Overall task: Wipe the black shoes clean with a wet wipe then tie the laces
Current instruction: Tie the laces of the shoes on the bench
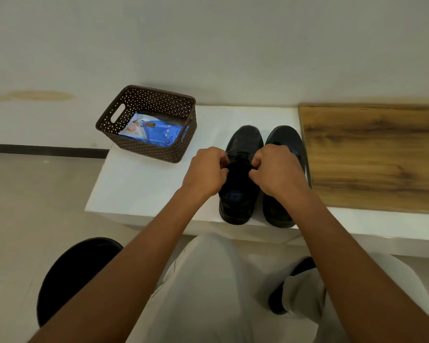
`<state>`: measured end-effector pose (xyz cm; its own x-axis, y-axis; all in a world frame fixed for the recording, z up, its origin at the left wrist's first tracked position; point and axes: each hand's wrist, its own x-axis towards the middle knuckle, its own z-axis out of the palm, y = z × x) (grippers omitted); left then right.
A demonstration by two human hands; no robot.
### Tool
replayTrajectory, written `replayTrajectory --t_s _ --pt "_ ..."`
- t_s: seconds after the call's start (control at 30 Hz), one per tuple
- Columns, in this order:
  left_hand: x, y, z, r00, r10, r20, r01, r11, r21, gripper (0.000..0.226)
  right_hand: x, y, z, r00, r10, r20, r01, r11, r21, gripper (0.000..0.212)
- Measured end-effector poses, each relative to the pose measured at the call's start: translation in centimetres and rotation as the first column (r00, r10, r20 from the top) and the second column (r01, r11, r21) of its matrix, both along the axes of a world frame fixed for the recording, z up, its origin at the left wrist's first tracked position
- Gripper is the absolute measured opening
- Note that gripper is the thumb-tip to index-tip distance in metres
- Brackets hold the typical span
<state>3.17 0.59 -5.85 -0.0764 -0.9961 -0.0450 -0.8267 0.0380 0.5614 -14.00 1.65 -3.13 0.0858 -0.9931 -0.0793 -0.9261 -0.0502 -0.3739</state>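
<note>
White bench [139, 184] runs along wall, wood board [372, 157] lying on its right part. Brown basket [156, 149] at bench's left end, blue wipes pack [156, 134] inside. Pair of black shoes [240, 194] side by side at front edge, toes pointing to wall, just left of board. Both hands over left shoe's lacing, right one half covering other shoe. Left hand [204, 173] and right hand [274, 169] curled, fingertips pinching laces [240, 155] between them, pretty sure, it's dark there.
</note>
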Motion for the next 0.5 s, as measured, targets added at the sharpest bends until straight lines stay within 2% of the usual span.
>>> replayTrajectory --t_s 0.13,0.23,0.33,0.5 --pt "0.3 -0.3 0.1 0.999 0.007 -0.044 -0.005 0.998 0.057 0.019 -0.7 -0.1 0.9 0.993 -0.029 0.114 0.021 0.997 0.075 0.014" --pt "0.3 -0.3 -0.1 0.998 0.022 -0.066 -0.017 0.998 0.068 0.020 -1.5 -0.4 2.2 0.927 -0.100 0.362 0.043 0.986 0.160 0.017" --pt "0.4 -0.3 -0.3 0.996 0.031 -0.088 -0.024 0.997 0.078 0.020 -2.5 -1.0 3.4 0.698 -0.247 0.672 0.062 0.956 0.287 0.025" --pt "0.4 -0.1 -0.4 0.992 0.042 -0.122 -0.031 0.995 0.096 0.018 -5.6 -2.2 4.1 0.346 -0.405 0.846 0.090 0.912 0.400 0.031"
